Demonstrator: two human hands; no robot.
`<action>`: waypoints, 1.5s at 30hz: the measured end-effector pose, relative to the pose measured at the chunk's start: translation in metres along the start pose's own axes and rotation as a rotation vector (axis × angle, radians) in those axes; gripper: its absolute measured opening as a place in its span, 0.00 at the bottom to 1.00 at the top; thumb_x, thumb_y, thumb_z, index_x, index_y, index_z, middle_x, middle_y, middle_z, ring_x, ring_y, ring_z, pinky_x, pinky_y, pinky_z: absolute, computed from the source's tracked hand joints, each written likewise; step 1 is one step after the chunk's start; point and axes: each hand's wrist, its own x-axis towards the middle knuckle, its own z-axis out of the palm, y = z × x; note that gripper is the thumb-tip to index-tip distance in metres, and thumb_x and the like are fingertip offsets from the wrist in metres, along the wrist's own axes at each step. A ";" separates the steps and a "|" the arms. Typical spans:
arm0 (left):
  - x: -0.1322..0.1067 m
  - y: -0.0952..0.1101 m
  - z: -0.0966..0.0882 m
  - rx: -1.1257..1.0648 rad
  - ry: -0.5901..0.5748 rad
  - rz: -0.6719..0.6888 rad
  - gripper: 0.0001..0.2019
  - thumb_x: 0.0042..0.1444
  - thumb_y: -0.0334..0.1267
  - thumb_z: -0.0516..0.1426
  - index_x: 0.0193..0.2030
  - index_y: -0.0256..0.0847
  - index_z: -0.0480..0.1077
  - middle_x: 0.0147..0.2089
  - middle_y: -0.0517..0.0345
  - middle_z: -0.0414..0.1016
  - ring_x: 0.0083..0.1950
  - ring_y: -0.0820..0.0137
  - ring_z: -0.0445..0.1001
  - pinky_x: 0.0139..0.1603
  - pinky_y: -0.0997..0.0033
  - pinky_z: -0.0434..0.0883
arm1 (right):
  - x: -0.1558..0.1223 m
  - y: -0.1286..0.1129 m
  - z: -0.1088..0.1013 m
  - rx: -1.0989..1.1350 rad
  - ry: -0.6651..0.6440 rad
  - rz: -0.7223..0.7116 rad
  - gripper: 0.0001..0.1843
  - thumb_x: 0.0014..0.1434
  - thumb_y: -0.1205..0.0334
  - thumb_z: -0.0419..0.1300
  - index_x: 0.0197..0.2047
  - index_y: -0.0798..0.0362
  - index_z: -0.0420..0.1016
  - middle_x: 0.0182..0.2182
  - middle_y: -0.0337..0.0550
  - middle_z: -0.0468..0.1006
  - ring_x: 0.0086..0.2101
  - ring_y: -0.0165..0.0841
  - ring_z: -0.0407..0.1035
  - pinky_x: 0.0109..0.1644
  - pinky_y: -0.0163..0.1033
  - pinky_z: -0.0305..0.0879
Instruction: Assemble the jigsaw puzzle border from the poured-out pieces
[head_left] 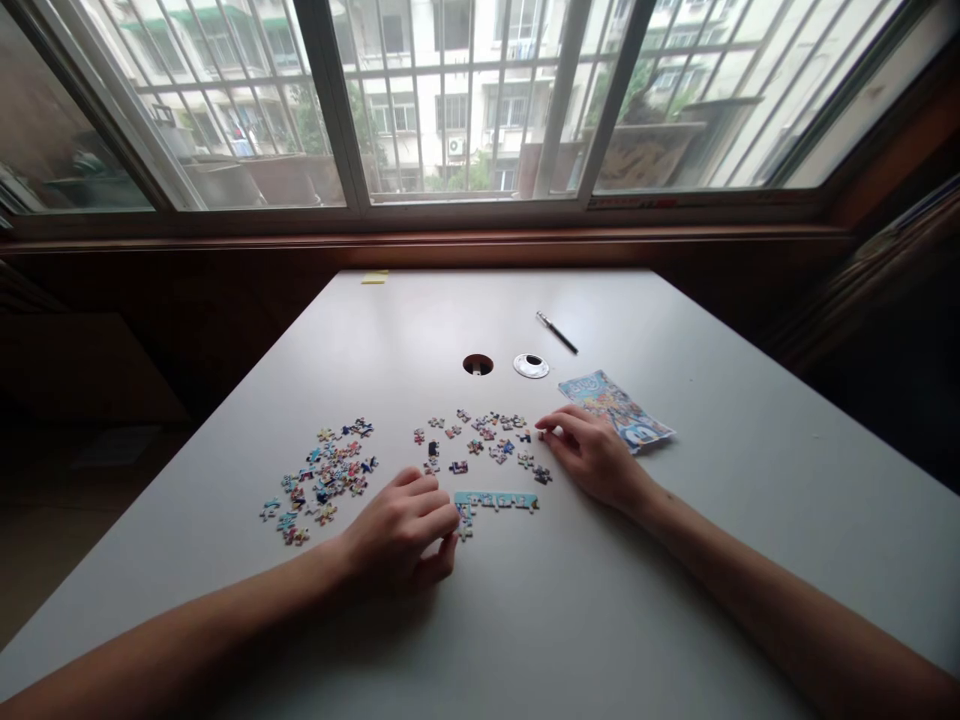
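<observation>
We observe the left hand (407, 522) half curled at the left end of the joined puzzle strip (496, 499), which lies on the white table (420, 320); whether its fingers pinch a piece, we cannot tell. We note the right hand (594, 455) loosely bent, thumb and fingertips close together beside the middle scatter of pieces (487, 433), its hold likewise unclear, with a printed sheet (622, 408) partly behind it

The tabletop (420, 325) looks smooth and faintly glossy — the leaflet (615, 405) printed paper, the puzzle pieces (328, 487) cardboard.
</observation>
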 end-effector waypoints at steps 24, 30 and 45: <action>-0.005 -0.003 -0.004 -0.191 -0.169 0.176 0.10 0.42 0.30 0.48 0.27 0.43 0.46 0.22 0.63 0.58 0.21 0.72 0.52 0.24 0.66 0.52 | -0.001 -0.003 -0.001 0.047 -0.041 0.024 0.11 0.62 0.67 0.54 0.45 0.50 0.75 0.40 0.47 0.74 0.36 0.36 0.70 0.42 0.43 0.67; -0.003 -0.003 -0.007 -0.206 -0.194 0.177 0.11 0.40 0.32 0.47 0.27 0.43 0.44 0.21 0.62 0.58 0.20 0.71 0.53 0.23 0.64 0.52 | -0.001 -0.002 0.000 0.038 -0.055 0.028 0.11 0.63 0.67 0.54 0.45 0.50 0.74 0.40 0.46 0.74 0.36 0.36 0.70 0.42 0.42 0.67; -0.003 -0.008 -0.011 -0.231 -0.286 0.200 0.09 0.48 0.34 0.47 0.28 0.42 0.44 0.22 0.58 0.61 0.22 0.68 0.60 0.24 0.62 0.56 | 0.000 -0.003 -0.001 0.032 -0.068 0.018 0.11 0.63 0.65 0.53 0.44 0.50 0.75 0.40 0.48 0.74 0.36 0.37 0.70 0.43 0.44 0.68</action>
